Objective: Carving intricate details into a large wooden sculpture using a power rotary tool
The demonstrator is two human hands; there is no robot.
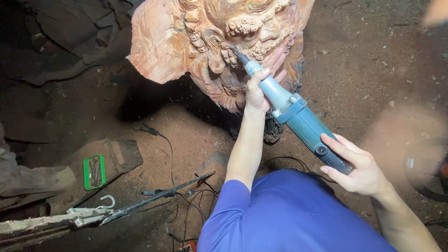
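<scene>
We grip the blue die grinder point(298, 116) with both hands: our left hand point(256, 91) closed around its pale neck near the bit, our right hand point(359, 168) wrapped under the rear of the body. The bit tip touches the reddish wood carving point(186, 42), which stands on the sawdust-covered floor point(364, 70) ahead of us. Near our left elbow, black cables point(186, 200) trail over the dust, and farther left a green-framed box point(94, 171) lies on a wooden block point(121, 158).
</scene>
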